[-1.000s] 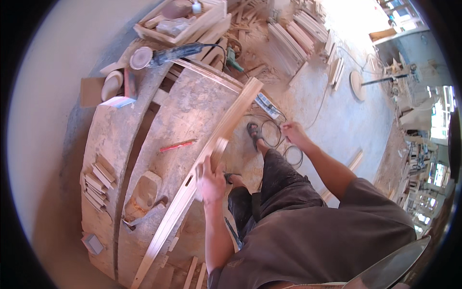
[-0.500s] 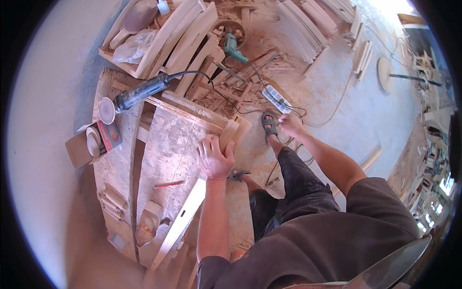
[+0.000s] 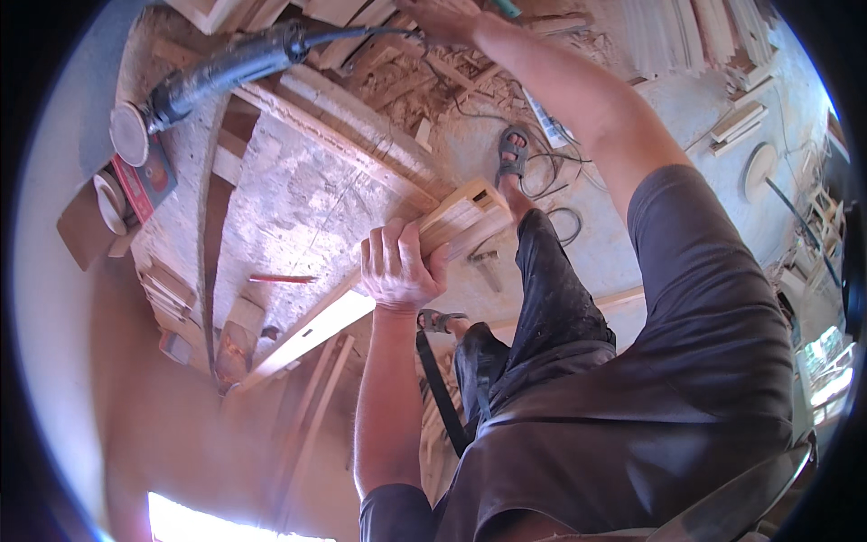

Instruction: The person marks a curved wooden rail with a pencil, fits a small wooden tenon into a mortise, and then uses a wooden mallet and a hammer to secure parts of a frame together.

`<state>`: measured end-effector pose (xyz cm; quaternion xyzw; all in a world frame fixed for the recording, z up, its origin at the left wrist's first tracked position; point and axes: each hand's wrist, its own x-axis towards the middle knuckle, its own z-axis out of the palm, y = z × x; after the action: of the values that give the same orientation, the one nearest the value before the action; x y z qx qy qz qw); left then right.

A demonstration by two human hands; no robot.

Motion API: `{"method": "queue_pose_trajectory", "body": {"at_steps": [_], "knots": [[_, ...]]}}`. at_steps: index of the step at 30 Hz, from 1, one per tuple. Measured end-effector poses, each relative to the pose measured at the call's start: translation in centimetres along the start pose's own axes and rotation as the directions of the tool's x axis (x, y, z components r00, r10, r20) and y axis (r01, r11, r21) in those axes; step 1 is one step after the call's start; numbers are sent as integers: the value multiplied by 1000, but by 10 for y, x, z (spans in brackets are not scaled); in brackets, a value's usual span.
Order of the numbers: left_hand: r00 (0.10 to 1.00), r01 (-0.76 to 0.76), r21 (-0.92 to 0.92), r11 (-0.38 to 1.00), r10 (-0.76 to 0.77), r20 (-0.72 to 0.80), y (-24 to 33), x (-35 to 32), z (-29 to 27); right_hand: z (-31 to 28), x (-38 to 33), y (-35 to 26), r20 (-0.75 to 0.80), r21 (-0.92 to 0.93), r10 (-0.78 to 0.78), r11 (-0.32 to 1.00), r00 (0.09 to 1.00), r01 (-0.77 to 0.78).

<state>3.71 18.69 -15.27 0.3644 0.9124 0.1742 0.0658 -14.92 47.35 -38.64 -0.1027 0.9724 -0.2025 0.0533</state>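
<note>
The left grip [image 3: 397, 269] was closed around the wooden bar [image 3: 461, 215], fingers over its top and thumb on the right side, with one end just right of that grip and the rest running down-left along the bench [image 3: 280, 208]. The right grip [image 3: 444, 20], well above the left and partly out of view, could not be judged open or closed. The bar looked stiff, moderately heavy and dry rather than slippery, probably best held near mid-length, away from its slots.
</note>
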Motion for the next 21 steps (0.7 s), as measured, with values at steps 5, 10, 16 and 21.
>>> {"method": "queue_pose_trajectory", "body": {"at_steps": [5, 10, 16, 21], "knots": [[1000, 24, -33, 999, -25, -18, -3, -1, 0, 35, 16, 16, 92, -92, -25, 995, 995, 34], [1000, 27, -53, 998, -28, -14, -2, -1, -3, 41, 12, 14, 16, -171, -10, 985, 1000, 12], [995, 79, -43, 996, -81, -50, -4, -16, -6, -19, -16, -13, 678, -218, 355, 933, 644, -284], [991, 11, -162, 987, -32, -128, 0, 1, -5, -6, -130, 81, 582, -82, 255, 963, 772, -256]]}}
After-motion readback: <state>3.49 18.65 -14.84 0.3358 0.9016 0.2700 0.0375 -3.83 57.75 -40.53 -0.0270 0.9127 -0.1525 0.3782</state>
